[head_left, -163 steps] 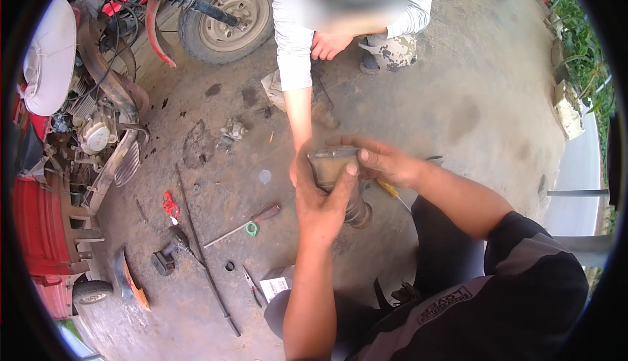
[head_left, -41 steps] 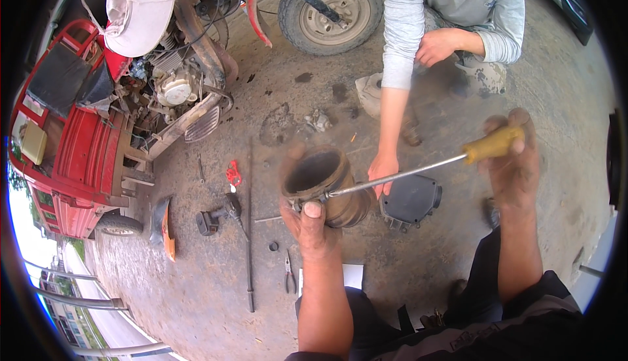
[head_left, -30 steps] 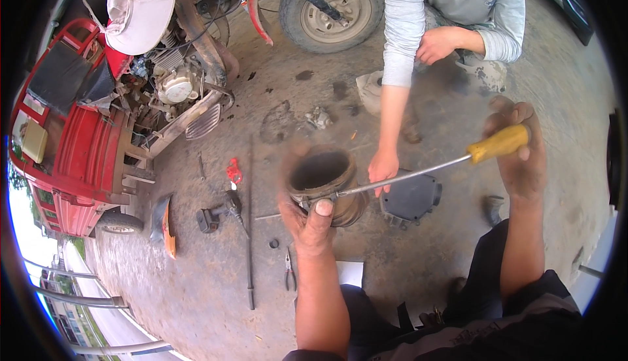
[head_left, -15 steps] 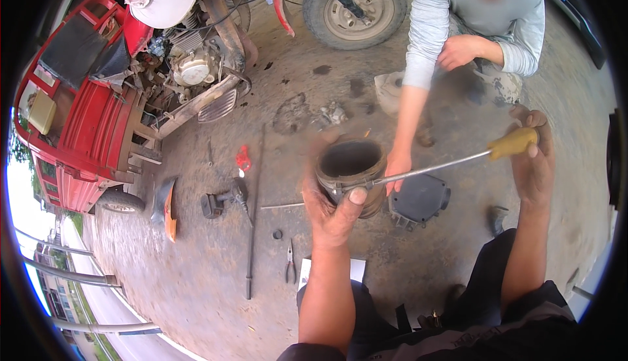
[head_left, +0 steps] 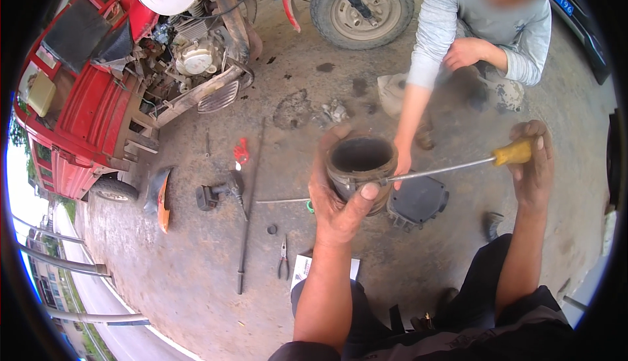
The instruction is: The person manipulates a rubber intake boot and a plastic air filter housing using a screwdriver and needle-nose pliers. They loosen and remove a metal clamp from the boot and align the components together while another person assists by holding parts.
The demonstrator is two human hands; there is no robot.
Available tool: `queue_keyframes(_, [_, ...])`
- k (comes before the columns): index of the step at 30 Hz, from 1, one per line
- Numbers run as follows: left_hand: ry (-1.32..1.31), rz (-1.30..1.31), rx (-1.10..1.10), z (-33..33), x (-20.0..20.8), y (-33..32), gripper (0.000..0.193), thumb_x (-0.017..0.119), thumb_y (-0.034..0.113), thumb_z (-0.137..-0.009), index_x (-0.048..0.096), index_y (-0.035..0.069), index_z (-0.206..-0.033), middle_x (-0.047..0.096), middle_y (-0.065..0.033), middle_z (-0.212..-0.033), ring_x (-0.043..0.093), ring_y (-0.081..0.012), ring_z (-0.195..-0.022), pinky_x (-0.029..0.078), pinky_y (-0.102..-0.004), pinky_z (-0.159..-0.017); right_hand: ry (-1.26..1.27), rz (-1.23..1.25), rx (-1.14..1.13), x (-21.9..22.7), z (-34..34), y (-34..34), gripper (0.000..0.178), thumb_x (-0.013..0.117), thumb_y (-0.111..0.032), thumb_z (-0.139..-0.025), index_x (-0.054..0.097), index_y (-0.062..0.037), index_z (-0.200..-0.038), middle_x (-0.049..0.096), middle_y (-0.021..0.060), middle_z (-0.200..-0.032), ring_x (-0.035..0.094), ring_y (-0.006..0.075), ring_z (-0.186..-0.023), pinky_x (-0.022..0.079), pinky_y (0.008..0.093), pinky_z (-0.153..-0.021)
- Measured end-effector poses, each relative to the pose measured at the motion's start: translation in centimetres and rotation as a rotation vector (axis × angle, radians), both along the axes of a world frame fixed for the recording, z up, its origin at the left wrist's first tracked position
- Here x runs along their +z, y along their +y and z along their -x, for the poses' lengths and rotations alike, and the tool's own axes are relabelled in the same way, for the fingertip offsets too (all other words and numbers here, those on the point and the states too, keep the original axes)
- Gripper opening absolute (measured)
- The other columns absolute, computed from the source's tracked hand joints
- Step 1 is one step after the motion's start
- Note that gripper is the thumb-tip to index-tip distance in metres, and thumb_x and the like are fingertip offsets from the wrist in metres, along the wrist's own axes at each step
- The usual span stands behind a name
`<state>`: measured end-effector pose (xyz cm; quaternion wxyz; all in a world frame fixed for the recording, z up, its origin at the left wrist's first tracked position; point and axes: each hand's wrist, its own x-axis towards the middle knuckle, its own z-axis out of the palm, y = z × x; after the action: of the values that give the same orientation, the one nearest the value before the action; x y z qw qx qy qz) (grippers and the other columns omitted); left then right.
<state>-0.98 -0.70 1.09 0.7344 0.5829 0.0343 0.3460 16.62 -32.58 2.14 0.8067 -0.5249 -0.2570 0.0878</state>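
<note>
My left grip [head_left: 339, 212] holds a grimy rubber duct [head_left: 364, 172] above the ground [head_left: 196, 276], mouth up; my right grip [head_left: 536, 168] grasps a yellow-handled screwdriver [head_left: 509, 154], tip against the duct's clamp [head_left: 352, 182]. If the duct twists, the tip could slip toward my left thumb [head_left: 359, 205].

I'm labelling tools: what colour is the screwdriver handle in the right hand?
Yellow; the screwdriver handle shows best in the head view.

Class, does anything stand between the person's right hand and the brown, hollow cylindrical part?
Only the yellow-handled screwdriver that the right hand holds: its thin metal shaft spans the gap to the brown, hollow cylindrical part. The co-worker's bare hand is close, apparently behind, not blocking.
</note>
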Motion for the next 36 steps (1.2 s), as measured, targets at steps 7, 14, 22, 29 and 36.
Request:
queue_keyframes(7, [-0.012,-0.007,-0.014,-0.6,0.3,-0.6,0.104,0.091,0.050,-0.081,0.043,-0.009,-0.151,0.067,-0.0188,-0.131,0.067,-0.0254,-0.120,0.052,-0.0390,-0.105,0.033,-0.040,-0.093,0.2,-0.2,-0.2,0.056,0.077,-0.036,-0.095,0.051,-0.0063,-0.134,0.052,0.0168,-0.142,0.057,0.0202,-0.117,0.049,0.0346,-0.102])
queue_keyframes(14, [0.047,-0.045,0.023,0.5,0.2,-0.1,0.105,0.091,0.051,-0.081,0.042,-0.010,-0.152,0.067,-0.0185,-0.131,0.067,-0.0252,-0.120,0.052,-0.0386,-0.105,-0.064,-0.054,-0.004,0.2,0.3,2.3,0.060,0.073,-0.039,-0.097,0.050,-0.0023,-0.138,0.054,0.0194,-0.142,0.064,0.0183,-0.099,0.055,0.0307,-0.086])
queue_keyframes(22, [0.026,-0.046,0.025,0.1,0.5,-0.7,0.106,0.092,0.051,-0.079,0.043,-0.009,-0.151,0.068,-0.0170,-0.128,0.067,-0.0241,-0.117,0.052,-0.0380,-0.104,-0.123,-0.093,-0.107,-0.8,0.4,2.8,0.052,0.069,-0.038,-0.100,0.050,-0.0030,-0.134,0.055,0.0186,-0.136,0.063,0.0152,-0.092,0.054,0.0278,-0.081])
queue_keyframes(29, [0.039,-0.058,0.052,0.6,0.5,-0.6,0.104,0.090,0.050,-0.080,0.043,-0.010,-0.150,0.069,-0.0180,-0.126,0.067,-0.0252,-0.117,0.052,-0.0386,-0.104,-0.145,-0.042,-0.031,-0.1,0.3,2.3,0.051,0.071,-0.037,-0.097,0.052,-0.0038,-0.130,0.054,0.0194,-0.139,0.063,0.0175,-0.103,0.053,0.0315,-0.094])
queue_keyframes(36, [0.028,-0.056,0.058,0.5,0.8,0.4,0.101,0.091,0.048,-0.080,0.045,-0.009,-0.150,0.068,-0.0182,-0.128,0.066,-0.0257,-0.118,0.051,-0.0387,-0.104,-0.080,-0.061,-0.008,-1.0,-0.2,2.0,0.039,0.075,-0.027,-0.095,0.055,-0.0082,-0.123,0.056,0.0166,-0.137,0.061,0.0211,-0.113,0.050,0.0372,-0.102])
